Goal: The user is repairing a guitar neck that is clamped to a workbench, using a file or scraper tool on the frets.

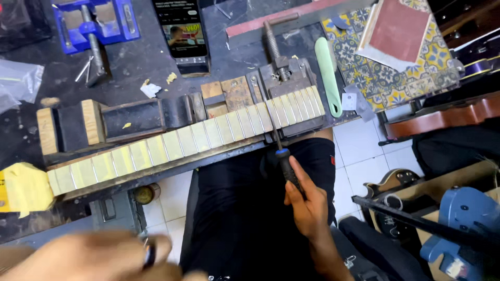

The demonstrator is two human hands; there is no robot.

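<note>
Head view: my right hand [307, 200] clamps the file [276, 136] across the vised, taped guitar fretboard [187, 139]; blurred left hand [94, 257], lower left, grip unclear.

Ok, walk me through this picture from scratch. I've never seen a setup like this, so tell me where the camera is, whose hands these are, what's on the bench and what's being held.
There is one picture, taken by a camera worn on a person's head and looking down at their own lap and workbench. No machine is involved, only two bare hands.

The right hand grips the dark handle of a thin file, whose blade lies across a guitar neck. The neck runs along the bench edge, with pale tape between its metal frets, and a grey vise clamps its right end.

The left hand is a blur at the bottom left; something dark shows between its fingers, but I can't tell what.

Also on the bench: a blue vise, a phone, a green-handled tool and sandpaper on a patterned tile.
</note>
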